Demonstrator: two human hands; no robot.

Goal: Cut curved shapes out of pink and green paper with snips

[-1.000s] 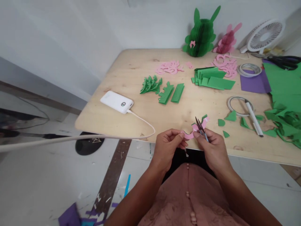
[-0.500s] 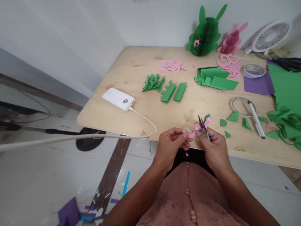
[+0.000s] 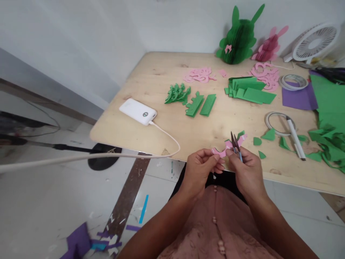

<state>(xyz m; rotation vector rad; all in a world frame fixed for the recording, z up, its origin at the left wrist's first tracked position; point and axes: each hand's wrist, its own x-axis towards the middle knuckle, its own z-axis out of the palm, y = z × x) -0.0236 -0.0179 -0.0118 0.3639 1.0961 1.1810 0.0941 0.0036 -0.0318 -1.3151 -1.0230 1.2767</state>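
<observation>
At the table's front edge, my left hand (image 3: 201, 169) pinches one end of a scalloped pink paper cutout (image 3: 221, 153). Some green paper (image 3: 240, 134) shows behind the cutout's far end. My right hand (image 3: 248, 171) is closed around small scissors (image 3: 235, 143), whose dark blades point away from me and stand slightly apart. The right thumb also presses against the pink paper, and the blades lie over it. Fingers hide part of the scissors' handles. Cut green scraps (image 3: 257, 140) lie just right of the hands.
A white power bank (image 3: 137, 111) trails its cable (image 3: 168, 135) over the table's left edge. Folded green pieces (image 3: 194, 104), green strips (image 3: 250, 90) and pink cutouts (image 3: 199, 75) lie farther back. A marker (image 3: 295, 138) is at right; paper rabbits (image 3: 238, 41) and a fan (image 3: 314, 43) stand behind.
The view has shifted slightly, so the table things appear a little farther right. Both hands keep the same hold on the pink paper and scissors.
</observation>
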